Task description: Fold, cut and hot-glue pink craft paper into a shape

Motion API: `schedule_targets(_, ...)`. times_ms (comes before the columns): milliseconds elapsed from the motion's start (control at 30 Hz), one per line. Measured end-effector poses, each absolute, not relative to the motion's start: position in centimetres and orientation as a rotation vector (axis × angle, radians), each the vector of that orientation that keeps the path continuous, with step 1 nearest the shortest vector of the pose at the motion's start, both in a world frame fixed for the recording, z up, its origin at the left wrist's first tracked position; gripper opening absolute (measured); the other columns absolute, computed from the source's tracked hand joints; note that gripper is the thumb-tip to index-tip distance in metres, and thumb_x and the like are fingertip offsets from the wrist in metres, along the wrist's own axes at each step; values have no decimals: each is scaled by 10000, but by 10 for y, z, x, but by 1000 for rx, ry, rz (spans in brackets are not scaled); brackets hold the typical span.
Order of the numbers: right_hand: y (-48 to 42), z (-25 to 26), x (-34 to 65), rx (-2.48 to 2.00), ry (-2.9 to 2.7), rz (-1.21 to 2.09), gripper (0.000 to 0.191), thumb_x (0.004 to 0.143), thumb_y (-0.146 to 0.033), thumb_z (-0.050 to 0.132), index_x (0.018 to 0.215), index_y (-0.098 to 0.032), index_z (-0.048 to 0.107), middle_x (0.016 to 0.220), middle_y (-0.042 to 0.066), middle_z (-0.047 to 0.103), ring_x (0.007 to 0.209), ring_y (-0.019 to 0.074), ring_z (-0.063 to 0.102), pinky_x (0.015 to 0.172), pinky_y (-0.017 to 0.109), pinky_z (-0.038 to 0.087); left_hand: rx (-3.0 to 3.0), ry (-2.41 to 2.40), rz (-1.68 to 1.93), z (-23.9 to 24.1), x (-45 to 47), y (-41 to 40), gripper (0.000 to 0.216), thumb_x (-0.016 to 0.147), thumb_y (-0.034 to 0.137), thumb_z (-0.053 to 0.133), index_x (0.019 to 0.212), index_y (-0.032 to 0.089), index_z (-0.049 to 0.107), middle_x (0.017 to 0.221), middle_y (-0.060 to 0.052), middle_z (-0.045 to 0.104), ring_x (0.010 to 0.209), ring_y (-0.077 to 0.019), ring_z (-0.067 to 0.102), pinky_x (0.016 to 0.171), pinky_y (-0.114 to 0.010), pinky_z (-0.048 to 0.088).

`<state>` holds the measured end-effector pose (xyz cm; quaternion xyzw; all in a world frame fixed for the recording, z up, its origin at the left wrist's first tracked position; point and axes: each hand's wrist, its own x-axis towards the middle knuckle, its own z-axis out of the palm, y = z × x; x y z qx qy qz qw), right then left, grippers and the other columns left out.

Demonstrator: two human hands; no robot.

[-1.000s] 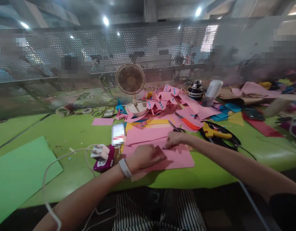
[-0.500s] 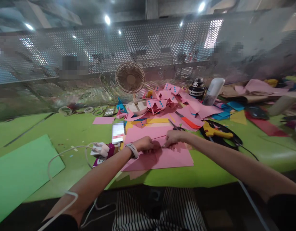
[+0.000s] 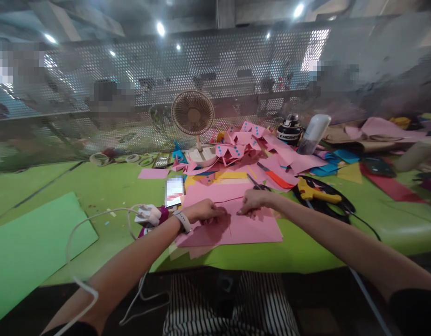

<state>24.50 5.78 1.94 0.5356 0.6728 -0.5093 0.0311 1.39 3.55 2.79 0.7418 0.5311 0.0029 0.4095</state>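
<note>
A pink paper sheet (image 3: 252,228) lies on the green table (image 3: 107,191) in front of me. My left hand (image 3: 204,211), with a white band on its wrist, presses its curled fingers onto the sheet's far left part. My right hand (image 3: 253,201) rests its fingertips on the sheet's far edge, a short gap from the left hand. Neither hand lifts the paper. A second pink sheet (image 3: 215,192) lies just beyond both hands.
A small fan (image 3: 193,116) stands behind a heap of pink dotted paper pieces (image 3: 243,144). Scissors (image 3: 258,184) and a yellow glue gun (image 3: 315,192) lie to the right. A white charger (image 3: 148,214) with cable, a phone (image 3: 174,190) and green card (image 3: 30,242) sit left.
My left hand slid away from me along the pink sheet, from its middle to its far part near the right hand. The right hand stayed put.
</note>
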Motion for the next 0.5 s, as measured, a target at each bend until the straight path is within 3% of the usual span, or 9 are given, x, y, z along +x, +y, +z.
schedule_targets(67, 59, 17, 245, 1647, 2078, -1573, 432, 530, -542, 841, 553, -148, 664, 501, 6, 652, 462, 98, 553, 404, 201, 295, 1952, 1377, 160, 31, 6, 26, 539, 891, 607, 433, 688, 148, 632, 566, -48, 620, 497, -158, 579, 519, -266, 467)
schedule_targets(133, 60, 16, 246, 1642, 2083, -1571, 432, 526, -539, 844, 559, -146, 668, 498, 5, 648, 458, 95, 549, 401, 198, 293, 2053, 1416, 343, 31, -3, 15, 511, 951, 554, 351, 868, 147, 649, 842, -103, 698, 788, -201, 657, 732, -322, 512)
schedule_targets(200, 60, 16, 246, 1632, 2086, -1565, 422, 531, -528, 845, 567, -145, 673, 504, 5, 649, 454, 92, 542, 399, 199, 291, 2207, 1397, 474, 26, -12, 5, 403, 954, 493, 414, 1078, 179, 634, 1184, -116, 648, 1155, -233, 557, 986, -396, 415)
schedule_targets(267, 60, 16, 246, 1622, 2089, -1552, 408, 552, -520, 835, 570, -146, 674, 513, 6, 653, 454, 90, 539, 400, 201, 290, 2564, 1314, 493, 16, -19, -2, 458, 964, 466, 417, 1318, 192, 513, 1422, -128, 487, 1357, -255, 374, 1101, -470, 283)
schedule_targets(367, 57, 18, 245, 1606, 2090, -1511, 405, 572, -517, 823, 554, -143, 668, 499, 8, 645, 436, 86, 517, 402, 207, 285, 2767, 1306, 263, 0, -24, -7, 657, 955, 564, 399, 1450, 136, 347, 1519, -174, 340, 1425, -289, 258, 1137, -496, 209)
schedule_targets(500, 49, 21, 238, 1578, 2066, -1465, 415, 600, -529, 803, 555, -137, 677, 481, 5, 635, 404, 74, 474, 406, 207, 288, 2790, 1368, 156, -11, -25, -8, 722, 957, 633, 304, 1464, 120, 322, 1539, -175, 298, 1437, -302, 227, 1154, -474, 190)
